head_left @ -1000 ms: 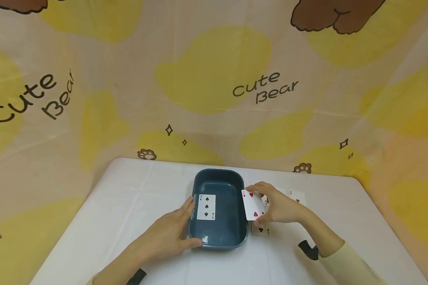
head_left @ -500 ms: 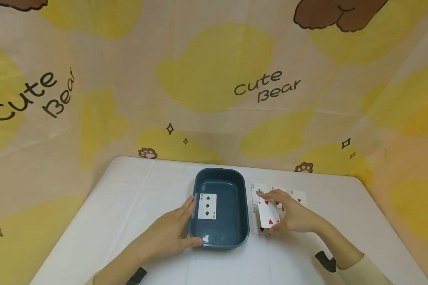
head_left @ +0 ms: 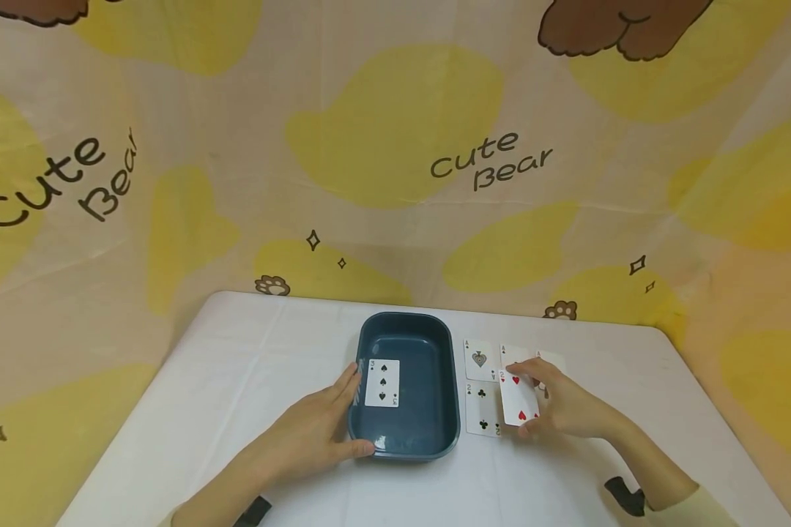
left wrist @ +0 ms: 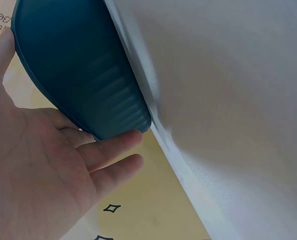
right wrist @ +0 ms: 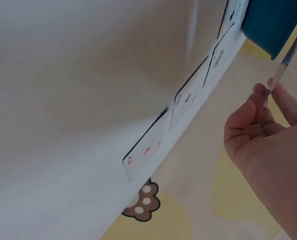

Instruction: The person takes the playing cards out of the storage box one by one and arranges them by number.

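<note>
My left hand (head_left: 310, 428) lies along the left side of a dark blue tray (head_left: 428, 435), thumb at its near corner. In the left wrist view its fingers are fairly straight against the tray's outer wall (left wrist: 78, 60). A three of spades (head_left: 382, 383) lies face up inside the tray. My right hand (head_left: 570, 402) pinches a two of hearts (head_left: 519, 399) between thumb and fingers, above the table right of the tray. That card overlaps the right edge of a two of clubs (head_left: 480, 410). In the right wrist view the held card (right wrist: 291, 50) shows edge-on.
An ace of spades (head_left: 479, 359) lies behind the two of clubs. Another ace (head_left: 514, 353) and a further card (head_left: 554, 359) continue that row, partly hidden by my right hand. The white-covered table (head_left: 270, 351) ends at a patterned cloth backdrop (head_left: 395, 132).
My right hand has carried the two of hearts rightward from the tray's right rim, past the two of clubs, uncovering it and the ace of spades. The left hand and tray stay put.
</note>
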A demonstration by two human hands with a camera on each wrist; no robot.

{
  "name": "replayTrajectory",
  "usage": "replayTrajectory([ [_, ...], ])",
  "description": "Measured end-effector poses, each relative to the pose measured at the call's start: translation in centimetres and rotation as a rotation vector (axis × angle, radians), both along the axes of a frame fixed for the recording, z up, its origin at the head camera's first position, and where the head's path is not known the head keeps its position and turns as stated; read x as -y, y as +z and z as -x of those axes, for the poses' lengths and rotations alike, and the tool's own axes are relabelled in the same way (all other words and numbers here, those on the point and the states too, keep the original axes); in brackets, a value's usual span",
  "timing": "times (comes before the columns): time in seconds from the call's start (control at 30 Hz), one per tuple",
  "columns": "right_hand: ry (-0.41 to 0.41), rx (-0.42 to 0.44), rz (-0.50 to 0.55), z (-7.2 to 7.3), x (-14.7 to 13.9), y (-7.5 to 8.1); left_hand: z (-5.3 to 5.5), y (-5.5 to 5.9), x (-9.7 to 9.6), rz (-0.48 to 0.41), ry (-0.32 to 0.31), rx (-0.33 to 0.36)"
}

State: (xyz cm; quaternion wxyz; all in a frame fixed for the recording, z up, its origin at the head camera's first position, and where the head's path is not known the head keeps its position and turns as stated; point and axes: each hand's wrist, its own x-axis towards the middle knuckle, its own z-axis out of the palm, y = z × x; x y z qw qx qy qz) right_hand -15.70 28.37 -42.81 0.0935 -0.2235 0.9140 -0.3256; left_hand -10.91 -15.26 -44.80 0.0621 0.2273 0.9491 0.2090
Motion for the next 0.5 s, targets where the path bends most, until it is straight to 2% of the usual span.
replayTrajectory([
  [0.2, -0.054, 0.022, -0.016, -0.1, -0.9, -0.5, 0.0, 0.2, 0.0, -0.002, -0.001, -0.01],
  [0.5, -0.042, 0.015, -0.052, -0.2, -1.6, -1.3, 0.0, 0.3, -0.1, 0.001, -0.005, -0.006],
])
